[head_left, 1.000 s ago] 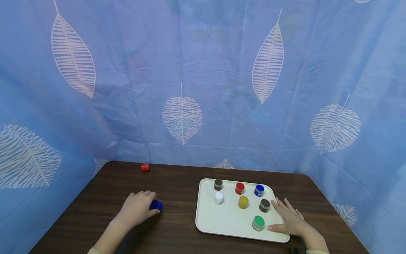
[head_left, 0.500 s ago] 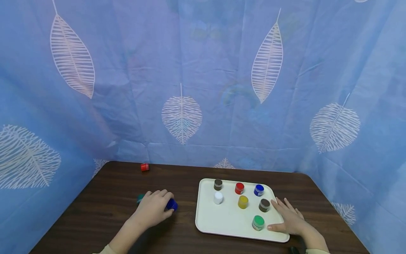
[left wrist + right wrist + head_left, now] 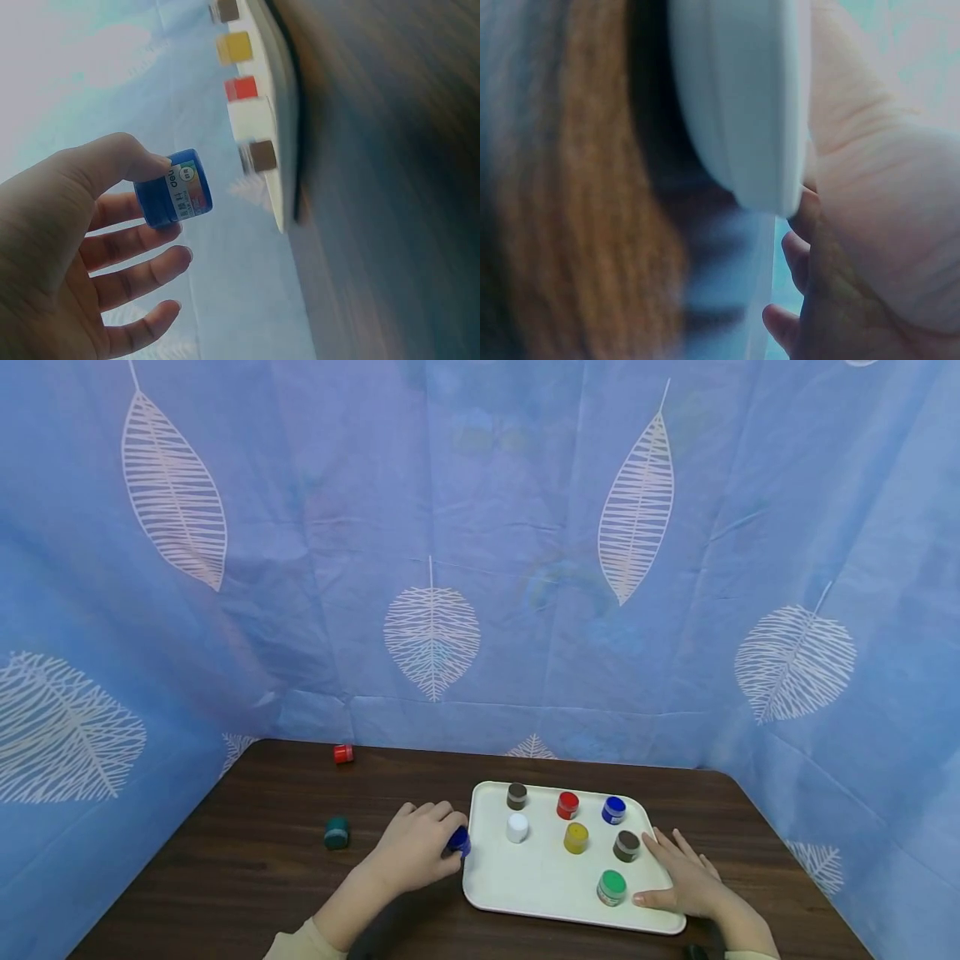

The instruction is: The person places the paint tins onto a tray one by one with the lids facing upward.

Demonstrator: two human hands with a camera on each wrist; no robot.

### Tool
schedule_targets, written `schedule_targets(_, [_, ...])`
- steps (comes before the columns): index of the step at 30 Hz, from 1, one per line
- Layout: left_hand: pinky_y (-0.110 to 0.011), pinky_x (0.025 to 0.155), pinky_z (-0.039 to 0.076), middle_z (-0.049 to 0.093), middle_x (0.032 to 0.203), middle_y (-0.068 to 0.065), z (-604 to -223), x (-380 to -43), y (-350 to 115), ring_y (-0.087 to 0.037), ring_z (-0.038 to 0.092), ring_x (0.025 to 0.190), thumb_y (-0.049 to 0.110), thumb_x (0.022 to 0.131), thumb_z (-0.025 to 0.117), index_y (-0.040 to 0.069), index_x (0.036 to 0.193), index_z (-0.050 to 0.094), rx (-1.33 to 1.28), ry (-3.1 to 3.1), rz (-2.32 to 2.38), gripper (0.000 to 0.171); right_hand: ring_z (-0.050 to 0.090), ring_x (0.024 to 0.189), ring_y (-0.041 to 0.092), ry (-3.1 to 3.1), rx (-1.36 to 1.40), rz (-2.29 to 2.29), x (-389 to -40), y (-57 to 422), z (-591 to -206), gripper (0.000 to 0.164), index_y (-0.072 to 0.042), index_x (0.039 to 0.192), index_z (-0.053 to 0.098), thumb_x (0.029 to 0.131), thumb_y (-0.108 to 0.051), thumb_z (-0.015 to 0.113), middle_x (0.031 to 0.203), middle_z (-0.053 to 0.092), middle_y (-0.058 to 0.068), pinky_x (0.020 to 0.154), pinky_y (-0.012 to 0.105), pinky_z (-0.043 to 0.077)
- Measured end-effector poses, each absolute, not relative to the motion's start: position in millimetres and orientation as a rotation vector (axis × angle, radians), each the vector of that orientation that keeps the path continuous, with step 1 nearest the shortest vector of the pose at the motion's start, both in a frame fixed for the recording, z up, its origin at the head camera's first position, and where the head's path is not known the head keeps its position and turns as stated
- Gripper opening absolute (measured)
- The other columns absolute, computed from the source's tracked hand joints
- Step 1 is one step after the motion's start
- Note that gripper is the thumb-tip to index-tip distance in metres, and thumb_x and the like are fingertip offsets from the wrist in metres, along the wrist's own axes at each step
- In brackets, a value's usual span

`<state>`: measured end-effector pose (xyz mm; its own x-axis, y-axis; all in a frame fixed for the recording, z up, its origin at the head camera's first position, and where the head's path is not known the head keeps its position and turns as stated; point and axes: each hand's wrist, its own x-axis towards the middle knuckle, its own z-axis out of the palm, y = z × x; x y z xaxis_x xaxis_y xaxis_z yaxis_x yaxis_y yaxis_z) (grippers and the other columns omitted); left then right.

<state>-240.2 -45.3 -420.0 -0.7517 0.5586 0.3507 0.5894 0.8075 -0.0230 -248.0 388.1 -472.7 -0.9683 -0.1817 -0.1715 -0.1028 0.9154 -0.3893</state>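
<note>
My left hand (image 3: 420, 850) pinches a small blue paint jar (image 3: 460, 841) between thumb and fingers, just beside the left rim of a white tray (image 3: 525, 889). In the left wrist view the jar (image 3: 176, 191) shows a printed label, and the lower fingers are spread off it. My right hand (image 3: 688, 878) rests on the tray's right edge with its fingers spread. Standing on the tray are several paint jars: a green jar (image 3: 612, 887) near the right thumb, a yellow jar (image 3: 576, 838), a white jar (image 3: 517, 827), a red jar (image 3: 567, 805), a blue one and two brown ones.
A dark green jar (image 3: 336, 832) stands on the dark wooden table (image 3: 247, 877), left of my left hand. Near the far edge lies a red jar (image 3: 342, 753) on its side. A blue curtain (image 3: 510, 660) with leaf prints hangs behind the table.
My left hand has carried the blue jar rightward across the table to the tray's left rim. The dark green jar it had covered is now in sight. My right hand stays put.
</note>
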Motion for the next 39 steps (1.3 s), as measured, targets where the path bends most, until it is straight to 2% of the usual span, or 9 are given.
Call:
schedule_targets(5, [-0.034, 0.073, 0.047, 0.065, 0.101, 0.006, -416, -241, -26, -0.011, 0.062, 0.087, 0.039, 0.082, 0.069, 0.022, 0.115, 0.065, -0.91, -2.635, -0.099, 0.037, 0.005, 0.139, 0.06, 2.877, -0.216, -0.566, -249, 388, -473, 0.102, 0.002, 0.15, 0.03, 0.078, -0.055, 0.073, 0.155, 0.017, 0.033, 0.099, 0.082, 0.008])
schedule_targets(19, [-0.031, 0.072, 0.046, 0.065, 0.102, 0.009, -412, -241, 25, -0.009, 0.061, 0.087, 0.042, 0.082, 0.07, 0.026, 0.116, 0.065, -1.016, -2.647, -0.089, 0.038, 0.006, 0.139, 0.061, 2.881, -0.206, -0.545, -248, 388, -471, 0.101, 0.002, 0.15, 0.03, 0.078, -0.055, 0.073, 0.155, 0.018, 0.034, 0.098, 0.083, 0.009])
schedule_targets(27, [-0.025, 0.066, 0.042, 0.066, 0.101, 0.01, -416, -242, 50, -0.007, 0.061, 0.086, 0.042, 0.084, 0.071, 0.027, 0.115, 0.066, -1.086, -2.669, -0.092, 0.035, 0.006, 0.139, 0.061, 2.879, -0.216, -0.549, -249, 388, -473, 0.102, 0.001, 0.15, 0.03, 0.078, -0.055, 0.074, 0.155, 0.018, 0.034, 0.098, 0.082, 0.009])
schedule_targets(39, [-0.032, 0.075, 0.052, 0.066, 0.099, 0.01, -432, -249, 82, -0.007, 0.061, 0.083, 0.043, 0.083, 0.073, 0.03, 0.114, 0.068, -1.097, -2.76, -0.035, 0.034, 0.006, 0.139, 0.061, 2.882, -0.216, -0.55, -249, 389, -474, 0.103, 0.002, 0.15, 0.03, 0.077, -0.055, 0.074, 0.155, 0.018, 0.034, 0.099, 0.082, 0.009])
